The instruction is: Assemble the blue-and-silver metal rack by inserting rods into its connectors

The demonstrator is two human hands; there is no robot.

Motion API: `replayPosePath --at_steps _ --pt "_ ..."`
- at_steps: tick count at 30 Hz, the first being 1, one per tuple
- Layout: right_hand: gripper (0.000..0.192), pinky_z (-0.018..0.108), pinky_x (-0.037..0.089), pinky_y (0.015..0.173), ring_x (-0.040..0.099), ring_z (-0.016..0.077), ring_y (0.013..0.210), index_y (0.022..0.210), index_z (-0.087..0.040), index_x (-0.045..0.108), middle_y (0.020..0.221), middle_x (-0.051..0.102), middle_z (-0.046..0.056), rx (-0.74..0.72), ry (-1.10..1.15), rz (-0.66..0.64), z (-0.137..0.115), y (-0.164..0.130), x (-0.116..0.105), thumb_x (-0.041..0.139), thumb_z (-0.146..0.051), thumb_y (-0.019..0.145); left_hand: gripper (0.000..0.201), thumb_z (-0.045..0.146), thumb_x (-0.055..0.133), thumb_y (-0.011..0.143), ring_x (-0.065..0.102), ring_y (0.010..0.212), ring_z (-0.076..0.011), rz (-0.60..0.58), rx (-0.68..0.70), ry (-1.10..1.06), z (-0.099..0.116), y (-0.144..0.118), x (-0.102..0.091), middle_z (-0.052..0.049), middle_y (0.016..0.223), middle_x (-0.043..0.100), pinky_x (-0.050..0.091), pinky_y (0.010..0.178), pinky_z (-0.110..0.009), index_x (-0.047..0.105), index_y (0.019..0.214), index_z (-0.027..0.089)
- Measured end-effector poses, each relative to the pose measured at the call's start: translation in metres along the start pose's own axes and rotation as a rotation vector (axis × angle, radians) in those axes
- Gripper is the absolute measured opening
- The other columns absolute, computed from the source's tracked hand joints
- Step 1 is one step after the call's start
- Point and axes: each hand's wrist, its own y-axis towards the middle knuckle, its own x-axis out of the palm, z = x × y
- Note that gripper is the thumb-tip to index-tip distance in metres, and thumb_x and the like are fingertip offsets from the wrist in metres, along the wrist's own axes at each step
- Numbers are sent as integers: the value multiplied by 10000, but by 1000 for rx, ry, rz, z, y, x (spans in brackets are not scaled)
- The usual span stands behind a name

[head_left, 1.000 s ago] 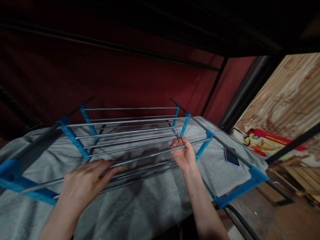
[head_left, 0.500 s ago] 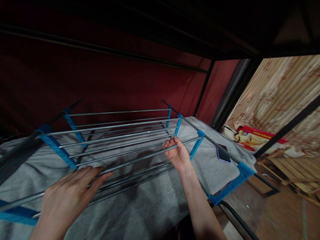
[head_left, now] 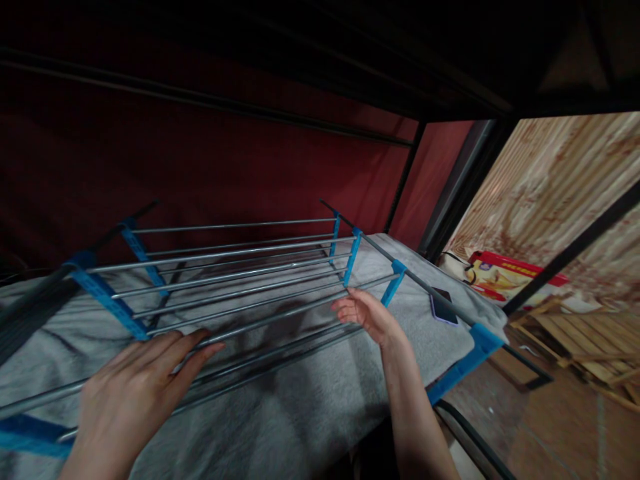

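Observation:
A rack of grey metal tubes and blue plastic brackets (head_left: 109, 301) lies on its side over a grey blanket (head_left: 310, 407). At the lower left, my left hand (head_left: 137, 383) is wrapped over the nearest long metal tube (head_left: 273, 322), thumb along its near side. My right hand (head_left: 367, 315) is beside the right part of that same tube, fingers loosely curved and apart, holding nothing. Just beyond it stands a blue bracket (head_left: 393, 285) at the tube's right end.
A dark phone (head_left: 443, 307) lies on the blanket beneath the right side pole. Black metal bed framing (head_left: 407, 173) surrounds the space, with a red cloth (head_left: 225, 160) behind. To the right are a red and yellow box (head_left: 505, 275) and wooden slats (head_left: 580, 340).
My right hand has let go of the tube and drawn slightly right and down, fingers opening. The left hand keeps its grip in nearly the same place.

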Motion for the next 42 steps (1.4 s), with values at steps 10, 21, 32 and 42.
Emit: replayPosePath --at_steps 10,21,32,42 --pt "187 376 457 868 577 241 909 871 -234 640 923 650 50 -550 -685 1010 -18 -19 -46 565 -366 761 365 378 364 1023 638 822 -279 -48 19 -26 7 12 -6 -74 892 727 434 772 -391 676 1124 220" --pt "657 433 397 1117 511 255 1304 1353 -246 500 1402 551 79 -657 -274 975 8 12 -62 571 -347 708 381 382 369 1027 600 780 -265 -72 35 -19 3 10 -2 -74 888 699 417 771 -384 661 1201 211" --pt "603 468 340 1186 534 265 1338 1261 -211 644 1395 631 78 -698 -191 969 12 16 -59 555 -295 671 440 401 326 1035 607 802 -294 -84 28 14 3 14 0 -109 903 718 425 749 -398 688 1136 172" --pt "581 470 379 1144 592 274 1244 1246 -179 657 1310 675 97 -678 -260 1034 15 15 -57 539 -317 694 476 457 313 1021 657 824 -274 -136 -36 -63 -1 14 0 -86 913 738 438 759 -386 721 1059 213"
